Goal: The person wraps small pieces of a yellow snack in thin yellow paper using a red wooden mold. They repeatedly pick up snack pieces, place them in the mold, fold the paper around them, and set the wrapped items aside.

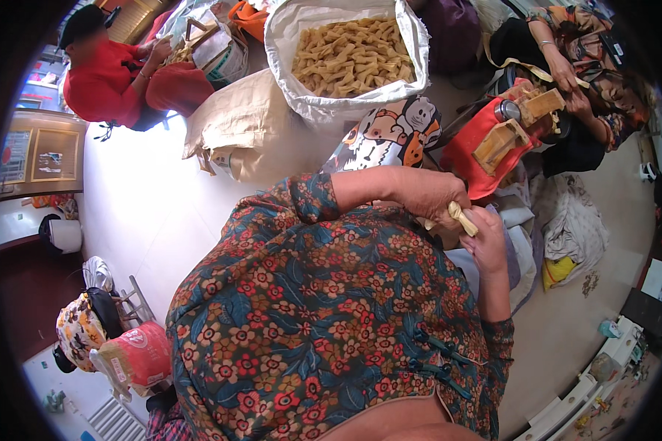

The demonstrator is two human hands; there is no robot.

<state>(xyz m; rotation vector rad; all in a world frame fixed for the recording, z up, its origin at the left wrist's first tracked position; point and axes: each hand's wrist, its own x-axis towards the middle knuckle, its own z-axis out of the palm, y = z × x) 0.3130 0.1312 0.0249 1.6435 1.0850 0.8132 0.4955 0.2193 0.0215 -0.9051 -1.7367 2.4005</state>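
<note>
My left hand (444,201) and my right hand (485,237) meet in front of my chest, to the right of the view's middle. Between them is a short, pale yellow knotted strip (463,219), which looks like tofu skin. The fingers of both hands are closed on it. Another pale end shows just below my left hand. Beyond my left forearm lies a cloth with cartoon animals (391,132). Farther ahead, a large white woven sack (342,102) holds many similar yellowish knots (353,58).
A brown paper sack (243,127) stands ahead on the left. A person in red (102,77) sits at the upper left; another person's hands (571,82) hold a strip at the upper right. Near them are wooden blocks (499,146) on red cloth (469,160) and a metal-lidded container (507,111).
</note>
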